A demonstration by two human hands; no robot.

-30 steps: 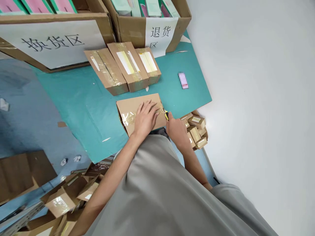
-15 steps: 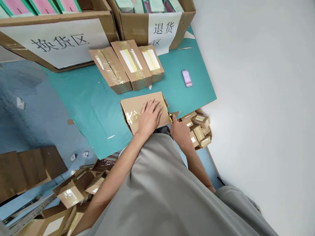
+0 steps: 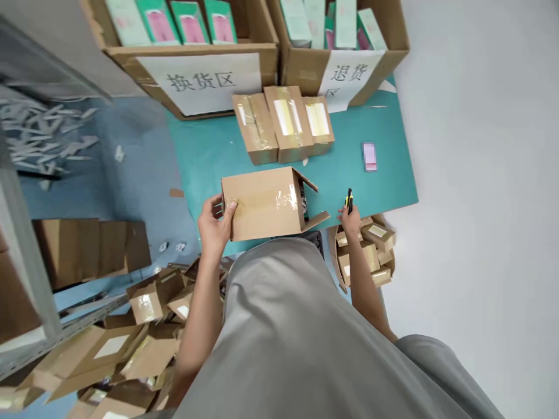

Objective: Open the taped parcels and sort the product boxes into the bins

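A brown cardboard box [image 3: 259,203] with clear tape lies on the teal tabletop [image 3: 345,183]. Its right end is open, two flaps stick out, and something dark shows inside. My left hand [image 3: 216,226] grips the box's left end, thumb on top and fingers at the end face. Off to the right of the box, my right hand [image 3: 350,221] is closed around a yellow and black utility knife [image 3: 349,201], which points away from me. Whether its blade is out I cannot tell.
Three taped cartons [image 3: 288,123] stand behind the box, before two large labelled cartons [image 3: 201,81] of green and pink packs. A phone-like object [image 3: 369,157] lies right. A bin of small boxes [image 3: 378,247] stands below the table's right edge; opened boxes [image 3: 151,299] are heaped at left.
My left hand has gone from the box's top to its left end. My right hand has drawn the knife away to the right, and the box's right flaps now stand out. The view has shifted.
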